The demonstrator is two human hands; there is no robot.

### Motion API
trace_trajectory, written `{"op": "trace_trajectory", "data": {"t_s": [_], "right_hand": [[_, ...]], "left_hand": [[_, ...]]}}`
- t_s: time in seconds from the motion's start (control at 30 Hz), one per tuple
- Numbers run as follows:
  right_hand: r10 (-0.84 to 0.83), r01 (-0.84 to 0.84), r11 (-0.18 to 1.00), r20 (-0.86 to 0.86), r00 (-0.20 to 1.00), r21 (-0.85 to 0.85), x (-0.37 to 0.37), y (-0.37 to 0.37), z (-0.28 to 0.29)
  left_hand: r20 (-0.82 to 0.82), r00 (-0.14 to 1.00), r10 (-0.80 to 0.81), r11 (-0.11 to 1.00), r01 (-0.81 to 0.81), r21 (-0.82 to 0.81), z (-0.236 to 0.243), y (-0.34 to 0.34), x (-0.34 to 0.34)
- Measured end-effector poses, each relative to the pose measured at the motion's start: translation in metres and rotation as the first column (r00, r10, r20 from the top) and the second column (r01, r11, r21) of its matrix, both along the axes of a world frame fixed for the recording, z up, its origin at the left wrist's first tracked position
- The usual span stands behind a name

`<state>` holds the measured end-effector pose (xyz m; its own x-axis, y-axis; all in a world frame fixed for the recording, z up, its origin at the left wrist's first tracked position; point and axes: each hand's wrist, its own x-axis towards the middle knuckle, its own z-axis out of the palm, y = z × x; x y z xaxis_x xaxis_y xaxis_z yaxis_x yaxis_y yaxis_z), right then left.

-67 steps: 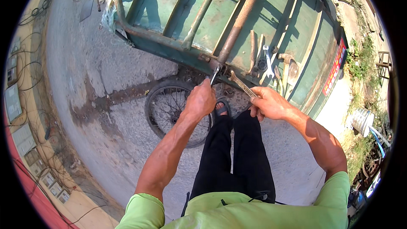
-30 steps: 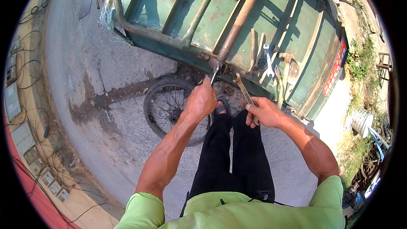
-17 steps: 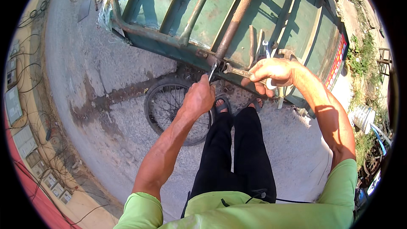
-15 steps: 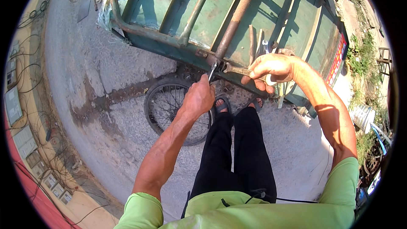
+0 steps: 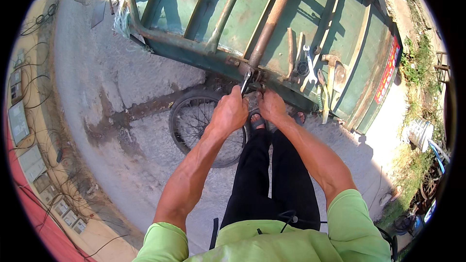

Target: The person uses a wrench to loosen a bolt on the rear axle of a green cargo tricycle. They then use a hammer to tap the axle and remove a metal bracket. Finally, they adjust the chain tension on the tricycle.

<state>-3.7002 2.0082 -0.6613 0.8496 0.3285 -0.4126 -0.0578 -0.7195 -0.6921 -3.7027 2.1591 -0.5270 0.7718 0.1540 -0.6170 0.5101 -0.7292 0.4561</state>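
Note:
At the near edge of an upturned green metal cart bed (image 5: 228, 70), my left hand (image 5: 231, 110) is closed round a silver wrench (image 5: 246, 80). Its head meets the bracket at the lower end of a rusty axle (image 5: 270, 24). Close on its right, my right hand (image 5: 272, 105) has its fingers drawn together at the same bracket. Whatever it may hold is hidden by the fingers. The rusty wrench seen earlier cannot be made out now.
On the cart's underside to the right lie another silver wrench (image 5: 309, 65), a hammer (image 5: 331, 75), pliers (image 5: 322, 82) and wooden-looking sticks (image 5: 290, 51). A spoked wheel (image 5: 194, 126) lies on the concrete by my feet. Cables run along the far left wall.
My right hand has swung left and down from the tools to the bracket, and the rusty wrench it held is out of sight. The left hand keeps its wrench in nearly the same place.

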Motion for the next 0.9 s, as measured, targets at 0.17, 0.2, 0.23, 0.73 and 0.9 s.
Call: {"op": "trace_trajectory", "data": {"t_s": [0.17, 0.2, 0.23, 0.73, 0.9], "right_hand": [[0.169, -0.182, 0.977, -0.121, 0.978, -0.11, 0.021, -0.067, 0.024], [0.194, -0.206, 0.978, -0.254, 0.948, -0.022, 0.027, -0.072, 0.047], [0.233, -0.22, 0.972, -0.376, 0.897, 0.077, 0.039, -0.073, 0.08], [0.435, -0.015, 0.889, -0.833, 0.342, 0.458, 0.152, -0.071, 0.134], [0.41, 0.025, 0.899, -0.859, 0.307, 0.438, 0.155, -0.063, 0.137]], "left_hand": [[0.017, 1.0, 0.026, 0.999, -0.025, -0.023, 0.001, -0.004, 0.0], [0.011, 0.999, 0.035, 0.999, -0.034, -0.028, 0.002, -0.004, -0.002], [0.007, 0.999, 0.048, 0.999, -0.048, -0.024, 0.003, 0.0, -0.004], [-0.042, 0.999, 0.009, 0.999, -0.011, -0.032, 0.009, -0.001, 0.002], [0.023, 1.0, 0.011, 1.0, -0.011, -0.012, 0.003, 0.002, -0.003]]}}
